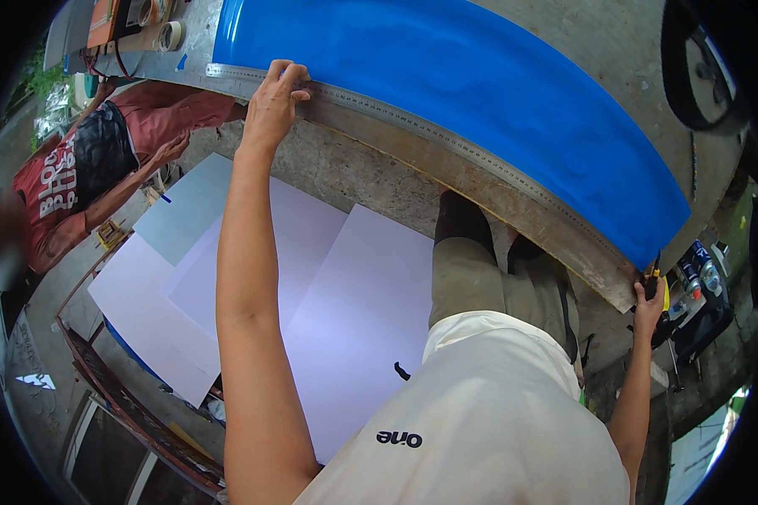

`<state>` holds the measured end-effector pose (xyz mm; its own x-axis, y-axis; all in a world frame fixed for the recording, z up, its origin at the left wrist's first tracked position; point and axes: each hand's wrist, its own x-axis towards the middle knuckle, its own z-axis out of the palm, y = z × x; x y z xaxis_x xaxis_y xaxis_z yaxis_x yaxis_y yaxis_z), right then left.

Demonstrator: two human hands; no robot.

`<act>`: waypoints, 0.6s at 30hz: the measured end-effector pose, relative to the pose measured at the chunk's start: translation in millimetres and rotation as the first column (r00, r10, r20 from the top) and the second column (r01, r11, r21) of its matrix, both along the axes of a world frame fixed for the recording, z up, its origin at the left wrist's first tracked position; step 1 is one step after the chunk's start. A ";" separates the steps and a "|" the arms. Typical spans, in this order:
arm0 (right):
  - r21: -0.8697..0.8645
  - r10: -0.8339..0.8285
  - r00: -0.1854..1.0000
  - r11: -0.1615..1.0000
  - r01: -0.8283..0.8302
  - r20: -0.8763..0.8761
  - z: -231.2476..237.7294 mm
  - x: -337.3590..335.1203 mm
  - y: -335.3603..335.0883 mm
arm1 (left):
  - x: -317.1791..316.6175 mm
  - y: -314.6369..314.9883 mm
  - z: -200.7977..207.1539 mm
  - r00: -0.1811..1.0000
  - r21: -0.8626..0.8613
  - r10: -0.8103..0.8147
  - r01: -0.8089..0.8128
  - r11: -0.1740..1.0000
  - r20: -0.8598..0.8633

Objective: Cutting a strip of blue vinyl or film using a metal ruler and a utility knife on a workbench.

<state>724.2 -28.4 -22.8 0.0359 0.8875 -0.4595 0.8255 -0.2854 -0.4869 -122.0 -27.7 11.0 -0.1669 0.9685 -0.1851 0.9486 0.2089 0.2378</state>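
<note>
A ruler (pixel 434 129) lay set along the blue sheet (pixel 446 84); the left hand (pixel 271 109), half-open, rested on it upper left, the right hand (pixel 648 307) gripped a cutter (pixel 653 282) lower right, any cut unclear

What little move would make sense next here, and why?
Perhaps draw the apparent utility knife a little way along the long metal ruler: the right hand grips the knife near a corner of the blue sheet, and the left hand rests near the ruler's left end.
</note>
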 end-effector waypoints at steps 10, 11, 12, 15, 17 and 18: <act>0.012 0.030 0.999 0.999 -0.029 -0.018 -2.4 5.0 -0.8 | -0.6 -0.9 -2.4 1.000 0.020 0.004 -0.004 1.000 0.024; 0.024 0.043 0.999 0.999 -0.042 -0.005 -2.3 5.1 -0.8 | -0.4 -1.0 -2.3 1.000 0.020 0.004 -0.005 1.000 0.024; 0.023 0.043 0.999 0.999 -0.042 -0.004 -2.7 5.0 -1.0 | -0.1 -1.1 -2.3 1.000 0.018 0.010 -0.011 1.000 0.026; 0.019 0.025 0.999 1.000 -0.024 -0.021 -4.4 9.0 -1.7 | 0.6 -0.1 -3.0 1.000 0.014 0.015 -0.016 1.000 0.024; 0.014 0.026 0.999 1.000 -0.026 -0.032 -4.3 8.0 -1.5 | 1.2 0.4 -2.0 1.000 0.010 0.014 -0.015 1.000 0.018; 0.013 0.026 0.999 1.000 -0.026 -0.031 -4.1 7.6 -1.3 | 1.7 0.6 -1.6 1.000 0.003 0.020 -0.020 1.000 0.020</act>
